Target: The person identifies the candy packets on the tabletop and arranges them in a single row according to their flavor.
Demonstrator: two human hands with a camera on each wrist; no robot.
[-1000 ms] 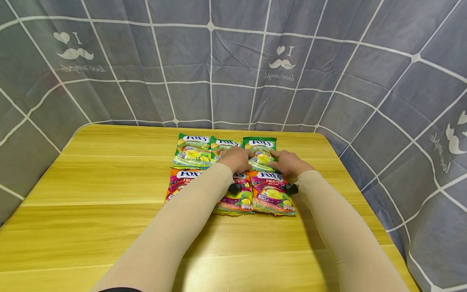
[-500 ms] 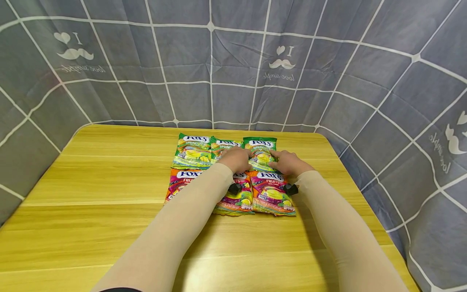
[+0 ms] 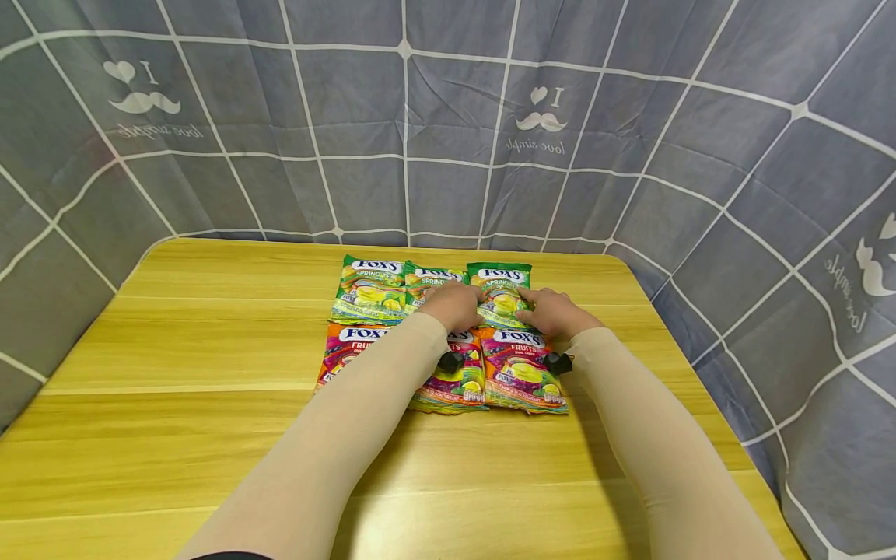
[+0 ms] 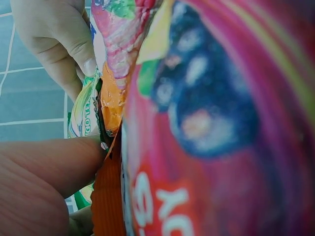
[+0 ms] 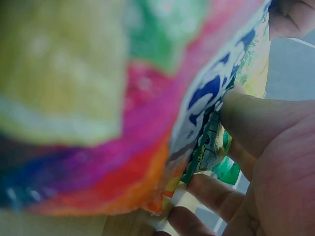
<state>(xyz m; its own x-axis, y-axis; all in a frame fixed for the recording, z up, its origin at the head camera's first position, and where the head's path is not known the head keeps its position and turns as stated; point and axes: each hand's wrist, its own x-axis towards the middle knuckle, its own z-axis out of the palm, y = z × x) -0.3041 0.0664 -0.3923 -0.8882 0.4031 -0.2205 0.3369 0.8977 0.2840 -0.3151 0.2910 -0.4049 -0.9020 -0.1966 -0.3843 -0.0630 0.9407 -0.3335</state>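
Both hands are at the far right green candy bag, which lies flat with its FOX'S label facing up. My left hand grips its left edge, covering part of the middle green bag. At the opposite edge, my right hand holds the bag between thumb and fingers. In the left wrist view the thumb presses by the bag's edge; the right wrist view has the thumb against the green wrapper. Red-purple fruit candy bags fill much of both wrist views.
A third green bag lies at the left of the back row. The front row holds another fruit candy bag, partly hidden by the left sleeve. Under them is a wooden table, with a grey gridded curtain around it.
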